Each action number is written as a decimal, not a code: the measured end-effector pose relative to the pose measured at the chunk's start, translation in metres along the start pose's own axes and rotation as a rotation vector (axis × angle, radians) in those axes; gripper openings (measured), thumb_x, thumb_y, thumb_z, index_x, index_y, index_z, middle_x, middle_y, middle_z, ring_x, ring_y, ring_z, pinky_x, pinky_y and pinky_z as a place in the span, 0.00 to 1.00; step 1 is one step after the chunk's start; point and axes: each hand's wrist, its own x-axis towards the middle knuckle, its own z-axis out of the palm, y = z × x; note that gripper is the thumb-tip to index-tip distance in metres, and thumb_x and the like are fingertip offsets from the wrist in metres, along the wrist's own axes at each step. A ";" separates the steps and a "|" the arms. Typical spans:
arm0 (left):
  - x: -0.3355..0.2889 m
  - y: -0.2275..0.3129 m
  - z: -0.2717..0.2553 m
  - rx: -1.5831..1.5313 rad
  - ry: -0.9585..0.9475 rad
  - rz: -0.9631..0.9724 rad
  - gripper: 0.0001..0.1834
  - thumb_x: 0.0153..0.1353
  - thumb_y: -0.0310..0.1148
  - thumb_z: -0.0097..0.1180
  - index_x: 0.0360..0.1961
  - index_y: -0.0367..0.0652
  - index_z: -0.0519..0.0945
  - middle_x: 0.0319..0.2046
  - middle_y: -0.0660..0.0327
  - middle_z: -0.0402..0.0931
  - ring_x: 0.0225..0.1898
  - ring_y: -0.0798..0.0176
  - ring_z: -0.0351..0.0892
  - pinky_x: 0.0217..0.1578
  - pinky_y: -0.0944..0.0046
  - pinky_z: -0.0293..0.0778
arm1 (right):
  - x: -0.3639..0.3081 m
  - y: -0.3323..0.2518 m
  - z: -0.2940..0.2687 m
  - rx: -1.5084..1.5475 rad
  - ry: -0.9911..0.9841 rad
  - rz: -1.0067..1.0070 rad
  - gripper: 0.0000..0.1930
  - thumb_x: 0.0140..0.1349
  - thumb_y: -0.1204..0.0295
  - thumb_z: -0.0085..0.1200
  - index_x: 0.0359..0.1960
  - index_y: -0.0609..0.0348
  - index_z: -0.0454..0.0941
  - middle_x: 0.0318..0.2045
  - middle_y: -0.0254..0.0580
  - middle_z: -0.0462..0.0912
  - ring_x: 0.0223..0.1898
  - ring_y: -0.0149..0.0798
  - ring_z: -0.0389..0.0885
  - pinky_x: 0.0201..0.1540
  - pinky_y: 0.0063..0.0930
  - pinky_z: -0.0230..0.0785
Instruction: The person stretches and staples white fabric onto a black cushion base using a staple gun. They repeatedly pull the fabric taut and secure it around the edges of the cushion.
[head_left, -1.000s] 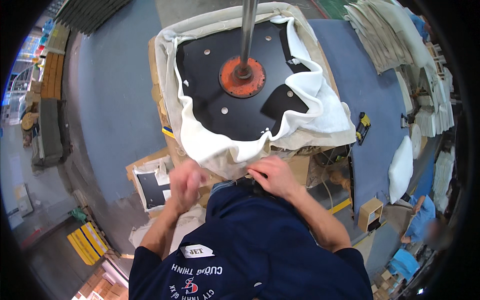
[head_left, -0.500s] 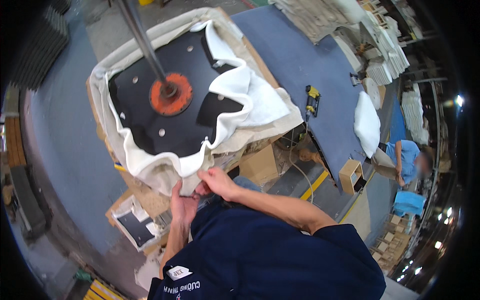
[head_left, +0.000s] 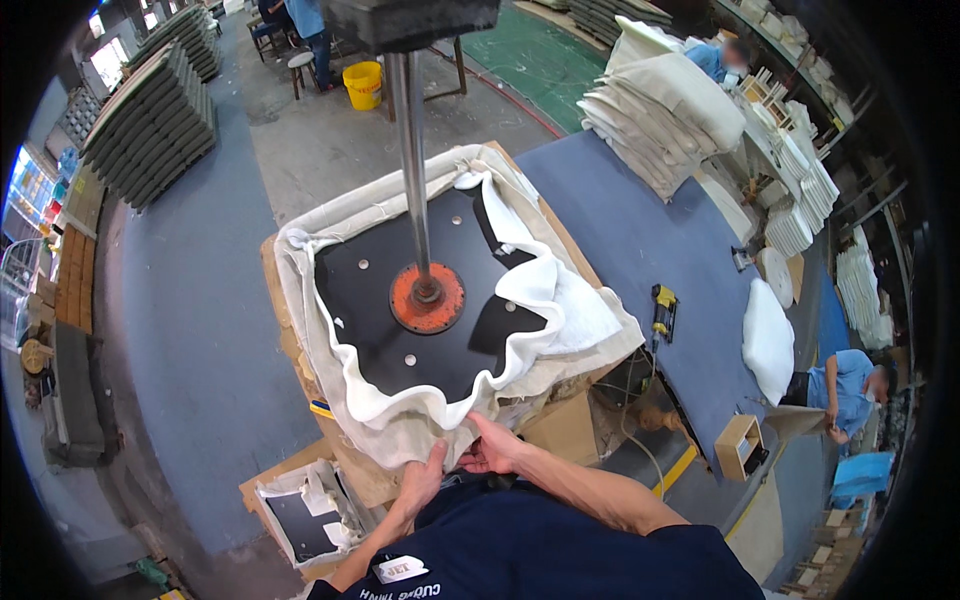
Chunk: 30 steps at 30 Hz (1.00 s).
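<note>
A black seat panel (head_left: 370,310) lies face up, ringed by wavy white padding (head_left: 375,405) and a beige fabric cover (head_left: 320,380). An orange-red disc (head_left: 445,318) on a metal rod (head_left: 412,170) presses onto the panel's middle. At the near edge, my left hand (head_left: 424,476) pinches the beige fabric from below, thumb up. Close beside it on the right, my right hand (head_left: 495,446) is closed on the same edge, thumb on top by the padding. Some of my fingertips are hidden under the cloth.
On a grey-blue table (head_left: 600,220) to the right lie a yellow-black staple gun (head_left: 663,312), a white cushion (head_left: 768,342) and stacked beige covers (head_left: 670,120). A similar padded panel (head_left: 305,520) sits below left. A co-worker in blue (head_left: 850,390) is at right; a yellow bucket (head_left: 363,86) stands behind.
My view has tilted up, so the whole scene sits lower and further right. Both hands remain at the near fabric edge, the left still pinching, with little visible change in the cover.
</note>
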 end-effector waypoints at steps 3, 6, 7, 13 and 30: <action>0.008 -0.005 -0.003 0.089 -0.033 0.053 0.30 0.76 0.50 0.51 0.60 0.31 0.75 0.46 0.52 0.82 0.41 0.56 0.81 0.45 0.57 0.77 | -0.003 -0.006 0.007 -0.088 0.099 -0.063 0.33 0.69 0.37 0.45 0.46 0.59 0.78 0.35 0.44 0.83 0.35 0.39 0.84 0.36 0.35 0.74; 0.008 0.002 -0.008 0.097 -0.054 0.044 0.31 0.75 0.50 0.52 0.61 0.30 0.74 0.47 0.50 0.83 0.43 0.54 0.82 0.48 0.56 0.76 | 0.027 0.014 -0.010 -0.180 0.113 -0.284 0.32 0.72 0.40 0.41 0.42 0.61 0.79 0.29 0.43 0.81 0.28 0.40 0.83 0.34 0.43 0.76; 0.008 0.006 -0.010 0.085 -0.062 0.036 0.31 0.75 0.50 0.52 0.61 0.29 0.74 0.46 0.50 0.83 0.43 0.54 0.82 0.49 0.56 0.76 | 0.038 0.022 -0.018 -0.291 0.143 -0.473 0.33 0.74 0.45 0.38 0.31 0.65 0.82 0.22 0.46 0.82 0.23 0.46 0.83 0.35 0.48 0.78; -0.012 0.002 -0.020 -0.353 0.007 -0.034 0.22 0.72 0.45 0.56 0.50 0.33 0.80 0.34 0.60 0.81 0.28 0.67 0.75 0.26 0.64 0.71 | -0.010 0.034 0.006 -0.716 0.319 -0.778 0.35 0.73 0.52 0.40 0.16 0.69 0.80 0.15 0.50 0.82 0.21 0.43 0.82 0.33 0.40 0.75; -0.003 -0.030 -0.030 -0.467 0.110 -0.352 0.23 0.67 0.52 0.60 0.40 0.40 0.73 0.25 0.60 0.74 0.27 0.63 0.75 0.22 0.62 0.68 | 0.014 -0.031 -0.035 -0.010 0.037 -0.153 0.37 0.72 0.35 0.39 0.36 0.62 0.83 0.28 0.45 0.86 0.22 0.35 0.83 0.21 0.28 0.75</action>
